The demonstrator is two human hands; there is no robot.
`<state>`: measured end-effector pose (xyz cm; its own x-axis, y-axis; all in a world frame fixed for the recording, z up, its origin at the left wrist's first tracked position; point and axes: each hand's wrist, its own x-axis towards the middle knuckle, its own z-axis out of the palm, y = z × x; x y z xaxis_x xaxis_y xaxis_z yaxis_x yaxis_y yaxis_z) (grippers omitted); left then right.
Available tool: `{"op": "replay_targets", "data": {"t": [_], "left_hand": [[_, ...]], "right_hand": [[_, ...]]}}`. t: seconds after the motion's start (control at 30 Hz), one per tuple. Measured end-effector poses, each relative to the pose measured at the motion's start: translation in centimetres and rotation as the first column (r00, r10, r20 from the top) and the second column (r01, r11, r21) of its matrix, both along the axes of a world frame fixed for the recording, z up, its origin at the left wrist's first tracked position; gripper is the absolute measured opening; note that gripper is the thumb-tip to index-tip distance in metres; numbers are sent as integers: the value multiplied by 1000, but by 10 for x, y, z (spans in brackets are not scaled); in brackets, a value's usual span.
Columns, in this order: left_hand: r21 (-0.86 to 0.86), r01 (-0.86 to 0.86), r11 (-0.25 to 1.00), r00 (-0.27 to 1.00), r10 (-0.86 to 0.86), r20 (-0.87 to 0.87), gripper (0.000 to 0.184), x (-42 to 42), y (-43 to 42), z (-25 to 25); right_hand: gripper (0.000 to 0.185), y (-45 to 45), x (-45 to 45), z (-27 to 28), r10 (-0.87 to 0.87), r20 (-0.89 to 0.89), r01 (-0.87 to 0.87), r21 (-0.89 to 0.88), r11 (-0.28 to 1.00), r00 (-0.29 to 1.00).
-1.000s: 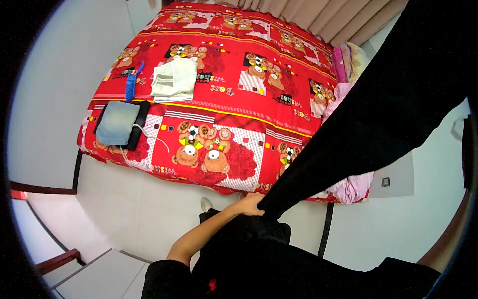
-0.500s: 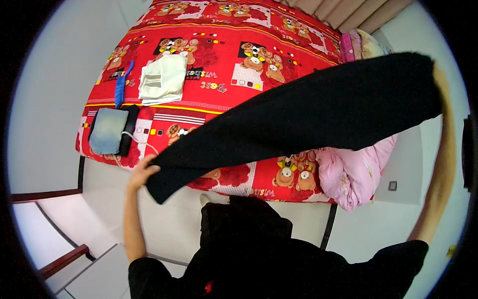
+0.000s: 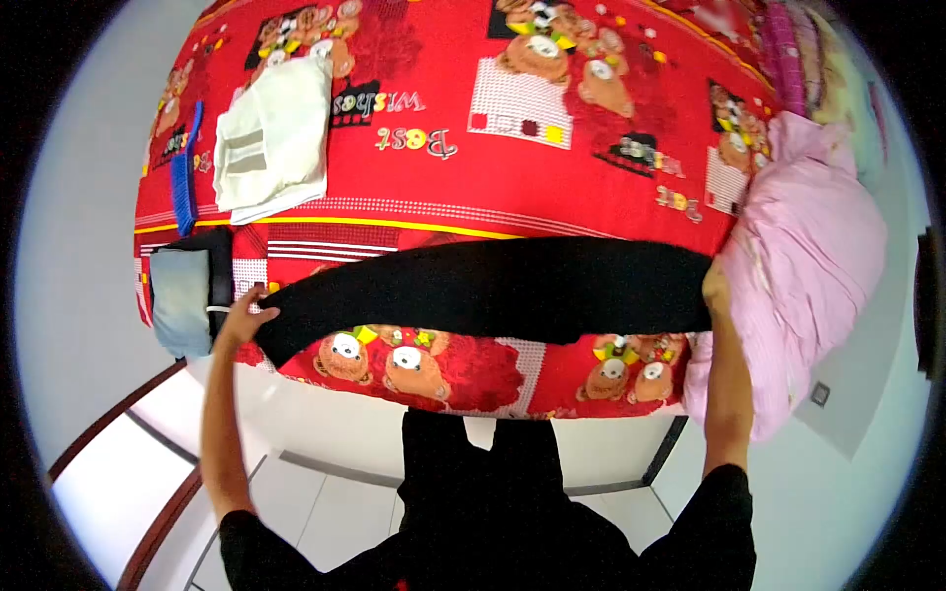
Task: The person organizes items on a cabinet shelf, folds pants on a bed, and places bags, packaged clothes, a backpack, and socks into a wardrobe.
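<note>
Black trousers (image 3: 503,288), folded lengthwise into a long strip, stretch across the near part of the bed. My left hand (image 3: 244,317) pinches the narrow end at the left. At the wider end, my right hand (image 3: 718,294) grips the edge beside a pink quilt (image 3: 803,266). The strip looks to be lying on or just over the red bedspread (image 3: 611,202); the exact contact cannot be told. Close to my left hand are folded light-blue jeans (image 3: 180,295) on a dark folded cloth (image 3: 221,266).
Folded white clothing (image 3: 286,138) lies farther back on the left, next to a blue brush (image 3: 183,182). Rolled bedding (image 3: 788,59) sits at the far right. The bed's front edge (image 3: 473,409) is before my legs, with tiled floor (image 3: 345,507) below.
Both hands have lowered the black trousers from the air towards the bed. My right hand came down and inward, bringing the strip nearly level. The view has shifted closer to the bed.
</note>
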<state>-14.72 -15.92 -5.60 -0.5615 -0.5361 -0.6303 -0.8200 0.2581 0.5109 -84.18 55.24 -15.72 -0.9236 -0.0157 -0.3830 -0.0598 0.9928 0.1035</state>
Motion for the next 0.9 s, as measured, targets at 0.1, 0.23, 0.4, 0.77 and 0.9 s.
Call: {"op": "replay_targets", "data": {"t": [0.1, 0.23, 0.4, 0.77, 0.9], "left_hand": [[-459, -187, 868, 978, 123, -165, 73, 9, 20, -85], [136, -794, 593, 545, 793, -273, 61, 35, 38, -87], [361, -636, 682, 658, 724, -209, 38, 27, 89, -63], [-123, -187, 975, 929, 135, -343, 35, -12, 66, 33], [577, -670, 467, 482, 865, -140, 39, 3, 87, -5]], "right_hand": [[70, -40, 78, 8, -325, 40, 320, -328, 889, 945], [67, -18, 91, 9, -257, 459, 518, -813, 266, 851], [80, -26, 86, 8, -136, 207, 228, -530, 817, 969], [75, -20, 74, -5, -121, 177, 193, -477, 857, 977], [78, -11, 67, -15, -60, 244, 195, -579, 792, 968]]}}
